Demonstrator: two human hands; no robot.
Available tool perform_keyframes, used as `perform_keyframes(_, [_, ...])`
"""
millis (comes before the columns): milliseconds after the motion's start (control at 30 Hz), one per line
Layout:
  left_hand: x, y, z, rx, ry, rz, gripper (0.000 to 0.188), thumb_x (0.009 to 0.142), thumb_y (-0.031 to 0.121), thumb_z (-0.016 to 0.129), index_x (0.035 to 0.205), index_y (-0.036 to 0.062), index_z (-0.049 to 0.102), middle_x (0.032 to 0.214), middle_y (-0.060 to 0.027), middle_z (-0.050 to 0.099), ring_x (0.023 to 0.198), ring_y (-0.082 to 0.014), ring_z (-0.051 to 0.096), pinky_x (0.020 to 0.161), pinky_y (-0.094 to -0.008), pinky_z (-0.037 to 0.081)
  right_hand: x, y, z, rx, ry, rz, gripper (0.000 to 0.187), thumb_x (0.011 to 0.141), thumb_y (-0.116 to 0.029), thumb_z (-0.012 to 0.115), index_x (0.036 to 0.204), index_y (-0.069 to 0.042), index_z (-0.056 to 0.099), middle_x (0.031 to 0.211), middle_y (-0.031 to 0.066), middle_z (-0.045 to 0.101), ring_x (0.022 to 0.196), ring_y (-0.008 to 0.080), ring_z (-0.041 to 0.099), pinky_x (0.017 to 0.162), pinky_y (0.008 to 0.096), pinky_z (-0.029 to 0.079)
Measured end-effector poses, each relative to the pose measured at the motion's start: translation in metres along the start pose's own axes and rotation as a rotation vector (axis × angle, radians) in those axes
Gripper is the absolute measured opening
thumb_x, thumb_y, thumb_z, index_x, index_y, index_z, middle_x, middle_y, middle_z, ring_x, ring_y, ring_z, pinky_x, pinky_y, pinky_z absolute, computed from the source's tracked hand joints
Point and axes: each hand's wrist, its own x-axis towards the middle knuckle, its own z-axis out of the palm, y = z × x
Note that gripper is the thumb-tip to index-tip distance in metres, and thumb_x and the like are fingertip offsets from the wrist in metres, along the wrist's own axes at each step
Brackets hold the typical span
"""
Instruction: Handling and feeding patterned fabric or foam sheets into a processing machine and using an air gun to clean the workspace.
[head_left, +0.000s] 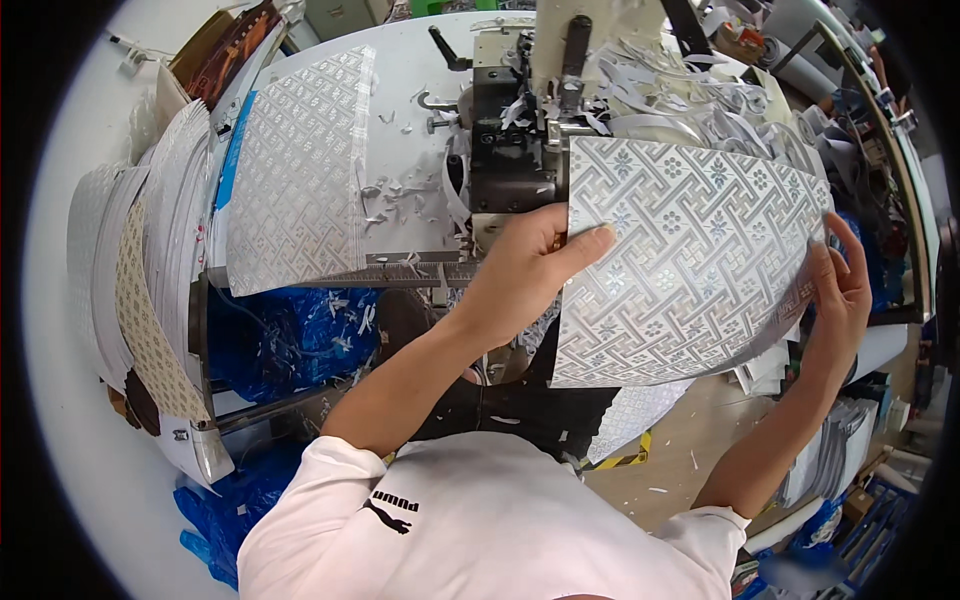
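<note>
Left hand (540,252) clamped on patterned sheet (690,262) at left edge, right hand (840,280) gripping right edge; sheet at machine (505,135), looks unfinished; 1 similar sheet (297,170) lies left on table (405,62), done or waiting unclear.

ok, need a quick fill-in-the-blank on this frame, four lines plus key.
1. The left hand has its ____ on top of the patterned sheet.
2. The right hand is at that sheet's ____ edge.
3. A second patterned sheet lies to the ____ of the black machine part.
4. The crumpled plastic below that second sheet is coloured ____.

Missing words: thumb; right; left; blue.
</note>
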Motion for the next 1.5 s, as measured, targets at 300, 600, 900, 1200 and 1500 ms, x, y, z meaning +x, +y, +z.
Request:
perform_keyframes(300, [-0.025,0.003,0.055,0.574,-0.350,0.616,0.027,0.093,0.008,0.071,0.115,-0.0064,0.067,0.095,-0.0128,0.073,0.078,-0.0188,0.070,0.072,-0.0308,0.056,-0.056,-0.075,-0.022,-0.725,-0.158,-0.692,0.053,0.083,-0.009,0.078,0.134,-0.005,0.062,0.129,0.0185,0.065,0.118,0.0287,0.064,0.098,0.0362,0.052])
perform_keyframes(600, [-0.053,0.010,0.023,0.774,-0.224,0.861,0.037,0.091,0.016,0.075,0.119,-0.0057,0.066,0.109,-0.0134,0.075,0.085,-0.0239,0.074,0.074,-0.0298,0.059,-0.155,-0.018,-0.167,-0.589,0.214,-0.333,0.011,0.088,0.007,0.071,0.097,0.002,0.066,0.097,0.0084,0.067,0.086,0.0155,0.060,0.078,0.0267,0.049])
perform_keyframes(900, [-0.108,-0.009,-0.175,1.525,0.507,0.314,0.053,0.101,0.013,0.062,0.149,0.0013,0.044,0.142,-0.0185,0.057,0.128,-0.0282,0.056,0.102,-0.0387,0.048,-0.444,0.295,-0.240,-0.088,1.089,0.589,0.010,0.094,-0.012,0.072,0.098,-0.009,0.063,0.078,-0.0028,0.060,0.062,0.0060,0.050,0.052,0.0225,0.037])
perform_keyframes(1200, [-0.127,-0.009,-0.228,1.463,0.310,0.114,0.044,0.098,0.013,0.066,0.141,0.0099,0.059,0.148,-0.0126,0.053,0.137,-0.0263,0.050,0.111,-0.0400,0.042,-0.538,0.439,-0.046,0.344,1.070,1.372,0.013,0.096,-0.008,0.062,0.108,-0.005,0.057,0.085,0.0058,0.062,0.065,0.0144,0.058,0.051,0.0278,0.045])
perform_keyframes(1500, [-0.118,0.010,-0.251,1.192,0.201,0.018,0.043,0.090,0.010,0.074,0.132,0.0081,0.065,0.141,-0.0096,0.061,0.129,-0.0261,0.057,0.106,-0.0398,0.045,-0.324,0.284,0.033,0.130,0.162,0.882,0.030,0.097,-0.010,0.062,0.123,0.004,0.062,0.101,0.0130,0.071,0.081,0.0198,0.071,0.070,0.0303,0.057])
